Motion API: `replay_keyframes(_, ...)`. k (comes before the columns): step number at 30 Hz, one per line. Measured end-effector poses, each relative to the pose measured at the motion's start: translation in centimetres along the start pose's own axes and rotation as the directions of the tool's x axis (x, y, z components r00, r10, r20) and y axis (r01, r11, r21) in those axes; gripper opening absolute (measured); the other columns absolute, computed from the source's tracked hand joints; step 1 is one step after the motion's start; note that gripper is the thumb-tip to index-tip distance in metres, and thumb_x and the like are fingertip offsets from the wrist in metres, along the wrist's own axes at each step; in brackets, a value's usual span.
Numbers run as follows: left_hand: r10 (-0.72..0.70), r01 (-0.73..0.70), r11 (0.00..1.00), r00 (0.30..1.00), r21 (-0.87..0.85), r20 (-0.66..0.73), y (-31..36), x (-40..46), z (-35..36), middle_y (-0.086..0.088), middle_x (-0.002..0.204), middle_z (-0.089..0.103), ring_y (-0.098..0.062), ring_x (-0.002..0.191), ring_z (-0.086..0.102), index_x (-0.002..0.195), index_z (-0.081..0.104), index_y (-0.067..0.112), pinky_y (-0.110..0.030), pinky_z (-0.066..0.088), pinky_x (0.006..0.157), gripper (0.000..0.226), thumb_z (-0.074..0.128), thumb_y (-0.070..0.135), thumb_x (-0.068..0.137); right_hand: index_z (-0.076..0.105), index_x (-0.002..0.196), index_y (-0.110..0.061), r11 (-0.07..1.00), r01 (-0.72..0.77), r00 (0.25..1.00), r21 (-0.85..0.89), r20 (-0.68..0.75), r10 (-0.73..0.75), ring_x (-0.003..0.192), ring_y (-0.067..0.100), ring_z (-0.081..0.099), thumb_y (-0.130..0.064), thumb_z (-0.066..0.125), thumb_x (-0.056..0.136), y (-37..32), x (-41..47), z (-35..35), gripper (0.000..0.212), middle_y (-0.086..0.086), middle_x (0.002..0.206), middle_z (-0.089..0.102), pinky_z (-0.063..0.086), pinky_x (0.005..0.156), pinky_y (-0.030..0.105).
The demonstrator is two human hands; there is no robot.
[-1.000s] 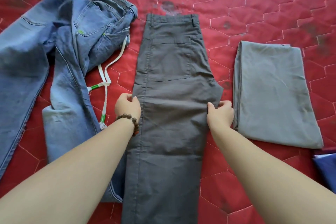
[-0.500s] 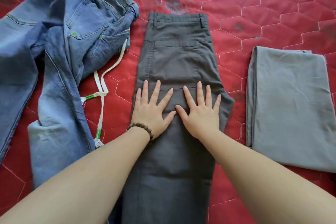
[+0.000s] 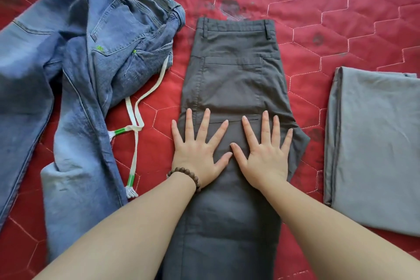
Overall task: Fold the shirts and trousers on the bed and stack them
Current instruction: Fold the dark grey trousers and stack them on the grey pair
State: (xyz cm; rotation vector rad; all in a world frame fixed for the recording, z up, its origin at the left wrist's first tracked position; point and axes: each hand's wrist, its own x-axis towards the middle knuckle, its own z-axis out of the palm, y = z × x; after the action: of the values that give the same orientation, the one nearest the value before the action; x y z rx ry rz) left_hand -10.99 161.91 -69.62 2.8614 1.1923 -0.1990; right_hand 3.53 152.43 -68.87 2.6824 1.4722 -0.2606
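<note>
While both my palms lie flat on the dark grey trousers (image 3: 234, 79) in the middle of the bed (image 3: 329, 7), my left hand (image 3: 197, 149) and right hand (image 3: 264, 152) have fingers spread. Jeans (image 3: 75, 75) lie crumpled left; a folded grey garment (image 3: 375, 143) sits right.
</note>
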Motion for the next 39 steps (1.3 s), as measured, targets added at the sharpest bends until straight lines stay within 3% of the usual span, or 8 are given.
replay_keyframes(4,-0.03,0.03,1.0,0.999,0.009,0.018,0.6,-1.3,-1.2,-0.012,0.161,-0.009,-0.038,0.146,-0.013,0.15,-0.002,0.04,-0.069,-0.006,0.11,0.067,0.01,0.066,0.09,-0.001,0.15,-0.04,1.0,0.017,0.999,-0.011,0.05,-0.016,0.147,0.026,-0.015,-0.067,0.012,0.092,-0.2,-1.0,-0.9,0.066,0.007,0.161,-0.009,-0.009,0.114,0.06)
replay_keyframes(9,0.133,-0.128,0.983,0.991,-0.132,0.031,3.4,-10.3,-1.0,-0.014,0.158,0.02,-0.034,0.146,0.018,0.15,0.03,0.023,-0.059,0.02,0.113,0.064,0.037,0.044,0.09,0.031,0.149,-0.014,0.986,0.162,0.986,0.05,-0.036,-0.16,0.147,0.027,0.014,-0.04,0.032,0.096,-1.9,-10.3,0.9,0.06,0.01,0.158,0.017,0.014,0.113,0.063)
replay_keyframes(14,-0.019,0.038,0.991,0.989,-0.126,0.147,2.2,-13.5,-0.9,-0.014,0.158,0.019,-0.029,0.146,0.016,0.151,0.026,0.015,-0.057,0.014,0.116,0.069,0.025,0.049,0.091,0.034,0.148,-0.016,0.974,0.219,0.975,0.064,0.024,-0.221,0.145,0.031,0.021,-0.046,0.037,0.093,-2.1,-15.3,1.6,0.063,0.016,0.155,0.027,0.014,0.114,0.06)
replay_keyframes(19,-0.107,0.119,0.985,0.989,-0.127,0.101,2.4,-6.8,-2.1,-0.015,0.16,0.004,-0.029,0.148,-0.003,0.152,0.015,0.007,-0.051,-0.002,0.119,0.064,0.025,0.038,0.097,0.057,0.13,-0.009,0.95,0.248,0.96,0.191,-0.181,-0.214,0.125,0.034,0.049,-0.021,0.048,0.092,-1.8,-8.2,-1.3,0.041,0.016,0.134,0.054,0.028,0.112,0.055)
replay_keyframes(25,-0.05,0.051,0.983,0.999,-0.177,0.015,0.0,5.6,-2.7,-0.005,0.162,0.002,-0.031,0.148,-0.003,0.153,0.015,0.027,-0.05,0.001,0.118,0.055,0.027,0.039,0.1,0.031,0.148,-0.007,0.912,0.343,0.939,0.226,-0.046,-0.342,0.146,0.025,0.018,-0.009,0.041,0.097,-2.2,3.2,-3.7,0.052,0.01,0.157,0.023,0.009,0.121,0.04)
replay_keyframes(30,-0.111,0.11,0.99,0.994,-0.091,-0.011,-0.9,6.5,-1.4,-0.01,0.162,0.002,-0.034,0.148,-0.001,0.154,0.008,0.017,-0.055,0.001,0.117,0.071,0.023,0.051,0.092,0.002,0.153,-0.024,0.808,0.589,0.793,0.022,0.176,-0.583,0.147,0.009,-0.007,-0.042,0.024,0.102,-0.4,9.6,-3.4,0.059,-0.009,0.16,-0.004,-0.004,0.12,0.044)
replay_keyframes(34,-0.12,0.115,0.985,0.992,-0.128,-0.034,-0.8,6.8,-1.2,-0.014,0.16,0.01,-0.034,0.148,0.004,0.152,0.016,0.011,-0.056,0.005,0.117,0.078,0.027,0.053,0.088,0.01,0.153,-0.02,0.958,0.27,0.96,-0.1,-0.042,-0.275,0.149,0.019,-0.003,-0.044,0.023,0.102,2.0,15.7,-4.6,0.058,-0.001,0.162,0.004,-0.007,0.118,0.047)
replay_keyframes(39,-0.102,0.097,0.982,0.995,-0.164,-0.022,-0.9,6.7,-1.0,-0.015,0.159,0.015,-0.034,0.148,0.007,0.151,0.024,0.009,-0.058,0.009,0.117,0.079,0.037,0.051,0.086,0.021,0.152,-0.023,0.743,0.667,0.743,0.049,0.028,-0.669,0.148,0.014,0.005,-0.031,0.029,0.102,-2.8,19.2,-4.1,0.051,-0.006,0.16,0.014,0.001,0.12,0.042)
